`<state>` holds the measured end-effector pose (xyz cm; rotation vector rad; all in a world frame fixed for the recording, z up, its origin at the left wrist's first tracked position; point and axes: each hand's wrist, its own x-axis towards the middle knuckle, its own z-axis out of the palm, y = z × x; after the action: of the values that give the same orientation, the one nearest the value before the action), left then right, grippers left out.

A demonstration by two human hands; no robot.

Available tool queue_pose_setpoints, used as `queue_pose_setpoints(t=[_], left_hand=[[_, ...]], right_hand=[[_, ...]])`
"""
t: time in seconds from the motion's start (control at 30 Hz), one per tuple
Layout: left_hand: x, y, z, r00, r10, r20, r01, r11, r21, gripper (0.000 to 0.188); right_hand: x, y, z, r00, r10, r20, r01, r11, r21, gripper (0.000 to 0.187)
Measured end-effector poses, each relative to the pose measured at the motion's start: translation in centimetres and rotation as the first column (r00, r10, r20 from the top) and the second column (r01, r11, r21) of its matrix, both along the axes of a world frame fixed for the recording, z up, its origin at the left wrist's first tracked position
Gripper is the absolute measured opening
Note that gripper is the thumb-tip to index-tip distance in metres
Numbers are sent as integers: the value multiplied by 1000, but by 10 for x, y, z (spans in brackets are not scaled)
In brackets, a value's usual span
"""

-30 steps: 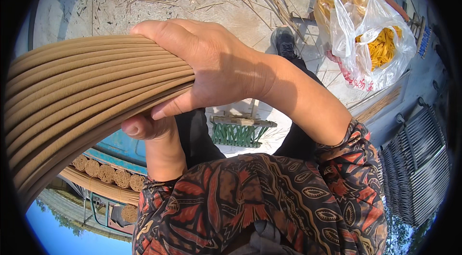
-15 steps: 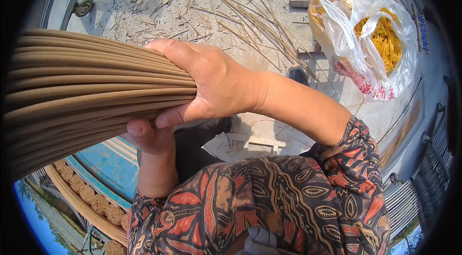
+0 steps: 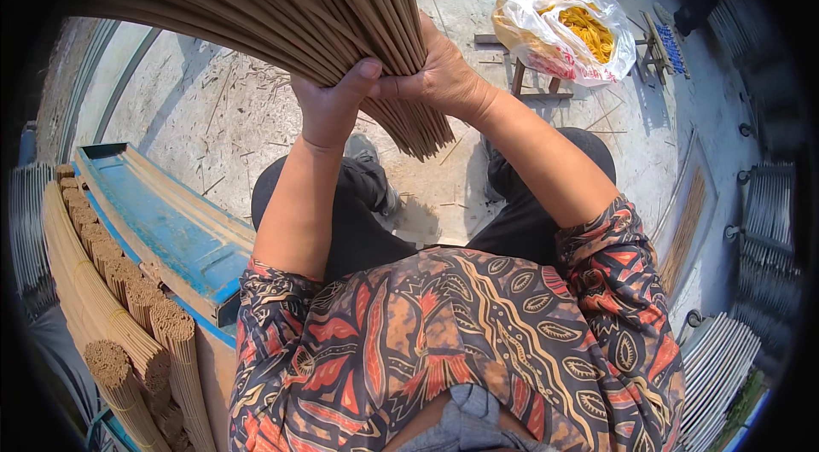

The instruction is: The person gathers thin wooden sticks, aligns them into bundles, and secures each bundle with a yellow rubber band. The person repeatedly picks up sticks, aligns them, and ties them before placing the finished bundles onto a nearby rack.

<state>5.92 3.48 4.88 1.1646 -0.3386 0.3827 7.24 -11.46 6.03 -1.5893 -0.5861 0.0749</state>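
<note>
A thick bundle of brown incense sticks (image 3: 341, 12) fans out toward the upper left, its lower ends gathered between my knees. My left hand (image 3: 328, 106) wraps the near left side of it, thumb laid across the sticks. From the right, my right hand (image 3: 444, 76) closes round the same bundle a little above its lower ends, with its thumb meeting the left one. Most of my fingers are hidden behind the sticks.
At left lies a blue tray (image 3: 171, 209) with a few thin sticks, beside stacked tied stick bundles (image 3: 102, 294). Ahead right, a white plastic bag (image 3: 520, 29) of yellow bands rests on a low stool (image 3: 539, 87). Stick scraps litter the concrete floor (image 3: 217, 110).
The bundle has swung from pointing left to pointing up and away, its lower ends now showing below my hands. Both hands have moved with it, and the view has shifted.
</note>
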Motion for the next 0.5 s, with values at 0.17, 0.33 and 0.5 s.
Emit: queue_pose_setpoints(t=[0.17,0.33,0.5], left_hand=[[-8,-5,-16,996,-89,25,84,982,171,56],[-4,-8,-27,959,-269,-95,283,936,210,64],[1,-13,-25,864,-423,-272,472,869,148,69]], right_hand=[[-12,-14,-4,998,48,-49,-47,998,29,79],[-11,-28,-20,999,42,16,-42,999,-21,97],[-7,-39,-28,994,72,88,-77,995,56,112]])
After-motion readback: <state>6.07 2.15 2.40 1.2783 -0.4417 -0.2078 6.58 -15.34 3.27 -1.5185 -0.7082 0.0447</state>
